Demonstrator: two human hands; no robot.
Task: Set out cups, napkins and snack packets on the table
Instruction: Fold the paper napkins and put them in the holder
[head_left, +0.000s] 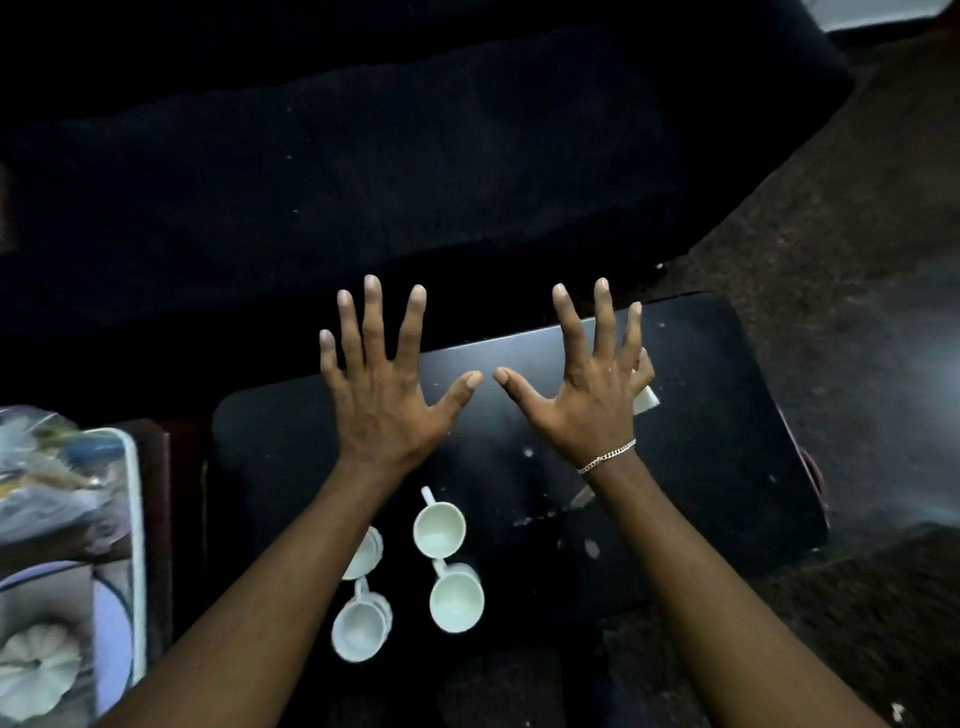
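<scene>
Black table — both hands outspread

The left hand and the right hand have short-trimmed fingernails and sit at the ends of a bare left forearm and a bare right forearm, and a thin gold-coloured chain bracelet of small links circles the right wrist, just behind that hand's base.

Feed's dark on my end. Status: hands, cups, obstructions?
Both open: left hand, right hand, spread above table, holding nothing. Four white cups grouped near edge, left forearm partly covers one. Small white item behind right hand, unidentifiable.
</scene>
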